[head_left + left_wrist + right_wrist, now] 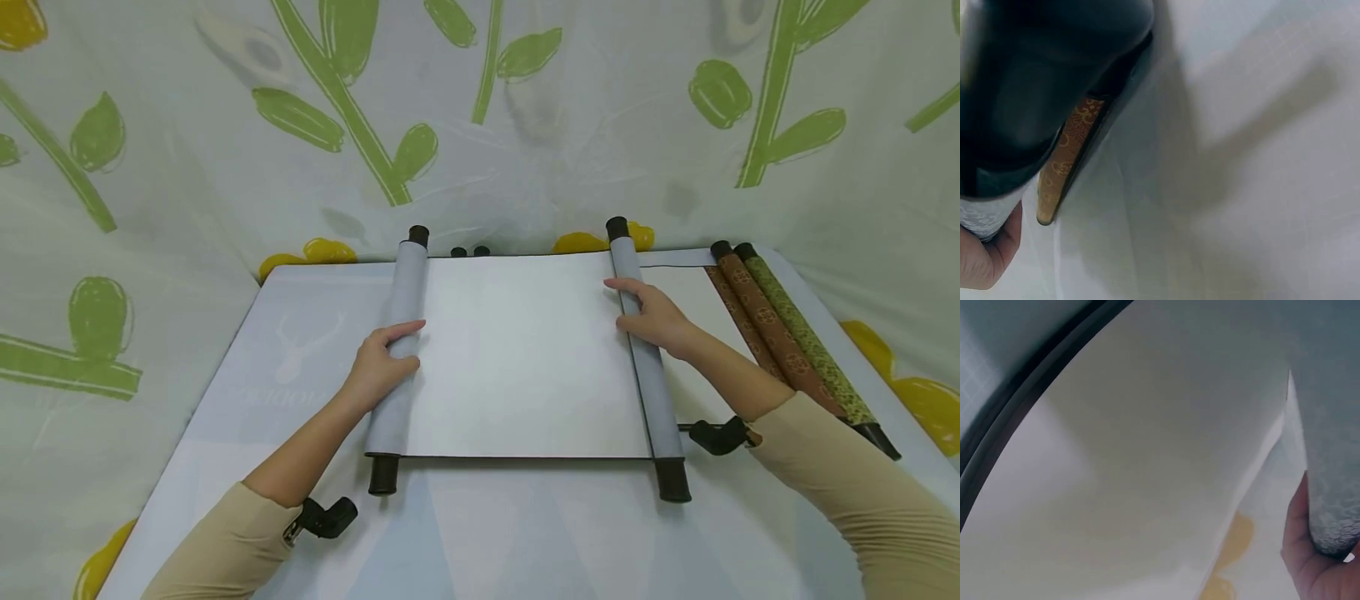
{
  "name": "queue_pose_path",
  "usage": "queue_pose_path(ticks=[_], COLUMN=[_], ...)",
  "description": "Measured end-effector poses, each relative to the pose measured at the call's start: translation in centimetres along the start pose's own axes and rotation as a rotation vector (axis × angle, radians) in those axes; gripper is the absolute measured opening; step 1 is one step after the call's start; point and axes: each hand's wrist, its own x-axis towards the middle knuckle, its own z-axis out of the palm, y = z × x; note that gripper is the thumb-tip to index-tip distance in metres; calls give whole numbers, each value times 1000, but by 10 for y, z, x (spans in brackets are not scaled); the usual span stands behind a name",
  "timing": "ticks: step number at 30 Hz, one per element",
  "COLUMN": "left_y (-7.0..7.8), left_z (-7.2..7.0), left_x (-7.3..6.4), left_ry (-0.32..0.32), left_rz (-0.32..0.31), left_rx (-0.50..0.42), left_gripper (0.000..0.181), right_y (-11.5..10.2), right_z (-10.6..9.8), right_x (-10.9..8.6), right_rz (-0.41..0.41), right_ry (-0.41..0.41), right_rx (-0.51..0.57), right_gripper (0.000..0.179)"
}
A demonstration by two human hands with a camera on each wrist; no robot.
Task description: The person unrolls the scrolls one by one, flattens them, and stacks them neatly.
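A scroll with a plain white sheet (517, 358) lies part-unrolled between two grey rolls with black end knobs. My left hand (377, 364) grips the left roll (390, 417) near its middle, index finger and thumb reaching over it. On the other side, my right hand (651, 315) holds the right roll (657, 400) above its middle. In the left wrist view a large black knob (1041, 81) fills the upper left, and the left hand (988, 256) curls round the grey patterned roll. The right wrist view has the right hand (1316, 562) round the grey roll (1335, 437).
To the right, another white sheet (690, 333) lies open beside a brown patterned roll (780, 325) and a green patterned roll (806, 329). Two small black knobs (470, 252) show behind the white sheet. A leaf-print cloth (570, 150) hangs behind the pale table (487, 533).
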Motion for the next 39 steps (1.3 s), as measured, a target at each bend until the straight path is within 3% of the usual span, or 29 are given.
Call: queue_pose_path(ticks=[9,28,39], left_y=[1,6,4], left_z=[2,2,2], left_x=[2,0,-2], left_ry=[5,31,21], left_rz=[11,42,34], left_rx=[93,55,61], left_gripper=[66,64,59], right_y=[-1,5,17], right_z=[-4,-17,-30], right_x=[-1,-6,-10], right_rz=[12,-4,-85], right_ry=[11,-23,-78], right_rx=[-70,-78,-38], right_gripper=[85,76,66])
